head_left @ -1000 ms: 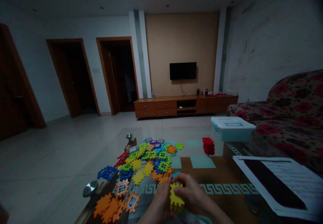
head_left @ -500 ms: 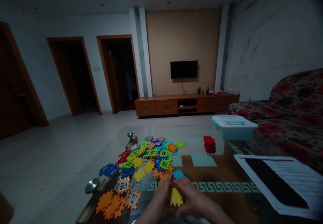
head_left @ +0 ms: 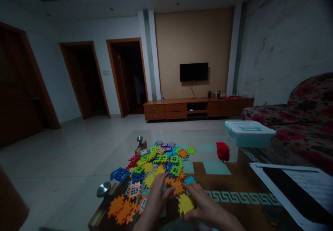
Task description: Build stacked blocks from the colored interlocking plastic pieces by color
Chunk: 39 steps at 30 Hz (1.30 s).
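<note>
My right hand (head_left: 204, 205) holds a yellow interlocking plastic piece (head_left: 185, 204) with toothed edges by its right side, thumb near the bottom and fingers near the top. To the left, my left hand (head_left: 156, 198) is open, thumb and fingers apart, reaching to the near edge of the pile. Orange toothed pieces (head_left: 177, 186) lie just beyond its fingertips, and a yellow piece (head_left: 149, 181) is by its left side. A light blue piece (head_left: 189, 179) rests just past my right fingertips. More orange pieces (head_left: 122, 208) are stacked at the left.
Green window pieces (head_left: 175, 170), blue pieces (head_left: 119, 174) and other colours heap on the glass table. A red stack (head_left: 223, 151) stands apart at the right. Behind it is a lidded teal box (head_left: 249, 139). Papers (head_left: 307, 179) with a black flat object (head_left: 293, 193) lie at the right.
My hands, earlier together around the yellow piece, have separated. The left hand let go and moved left and forward towards the pile; the right hand keeps the yellow piece. The view shifted slightly left.
</note>
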Motion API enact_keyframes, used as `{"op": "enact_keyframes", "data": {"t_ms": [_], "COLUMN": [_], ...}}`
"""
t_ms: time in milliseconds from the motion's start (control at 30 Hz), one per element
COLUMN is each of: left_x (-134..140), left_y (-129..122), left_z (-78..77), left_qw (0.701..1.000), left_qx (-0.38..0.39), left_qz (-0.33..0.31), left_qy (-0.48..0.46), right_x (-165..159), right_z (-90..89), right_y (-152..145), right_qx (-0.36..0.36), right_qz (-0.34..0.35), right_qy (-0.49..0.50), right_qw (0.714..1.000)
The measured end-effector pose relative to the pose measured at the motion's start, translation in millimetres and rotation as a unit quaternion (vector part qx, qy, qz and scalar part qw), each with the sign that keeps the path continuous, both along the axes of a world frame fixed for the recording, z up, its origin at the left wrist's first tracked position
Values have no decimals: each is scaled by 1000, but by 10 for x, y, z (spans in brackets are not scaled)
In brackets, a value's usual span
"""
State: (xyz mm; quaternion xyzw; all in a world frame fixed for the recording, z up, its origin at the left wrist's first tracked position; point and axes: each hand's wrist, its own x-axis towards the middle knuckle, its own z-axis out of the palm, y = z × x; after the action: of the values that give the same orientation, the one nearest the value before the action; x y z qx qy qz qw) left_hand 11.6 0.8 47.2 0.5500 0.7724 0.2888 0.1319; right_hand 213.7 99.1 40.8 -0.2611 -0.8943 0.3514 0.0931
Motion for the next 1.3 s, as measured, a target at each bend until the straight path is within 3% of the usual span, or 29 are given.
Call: {"op": "enact_keyframes", "data": {"t_ms": [100,167,333,433,567,733,900,967,1067,1200,1300], "left_x": [-129,-193,-261,-296,-349,-358,-345,-298,-147,119,266], "left_y": [11,11,-18,-22,-4,-2,-21,-19,-14,-35,-64], "left_z": [89,59,-40,-44,-54,-161,-233,-201,-117,20,142], "left_qw": [977,960,951,955,960,963,972,980,986,988,989], "left_qx": [-70,-109,-148,-145,-118,-93,44,98,145,147,129], "left_qz": [135,171,176,171,174,178,181,142,75,28,-7], "left_qy": [152,196,206,193,182,180,147,100,37,-35,-74], "right_x": [-209,-490,-1302,-1606,-1722,-1472,-774,-444,-75,71,71], "right_z": [174,296,503,527,529,665,768,684,422,89,37], "right_y": [110,188,295,298,285,250,115,25,-113,-221,-212], "right_qx": [49,112,304,327,348,359,285,219,167,143,122], "right_qz": [-3,29,183,228,242,173,62,32,0,-17,-23], "right_qy": [58,61,-39,-75,-107,-103,-64,-37,-5,-14,-11], "right_qw": [997,991,934,914,899,911,954,975,986,989,992]}}
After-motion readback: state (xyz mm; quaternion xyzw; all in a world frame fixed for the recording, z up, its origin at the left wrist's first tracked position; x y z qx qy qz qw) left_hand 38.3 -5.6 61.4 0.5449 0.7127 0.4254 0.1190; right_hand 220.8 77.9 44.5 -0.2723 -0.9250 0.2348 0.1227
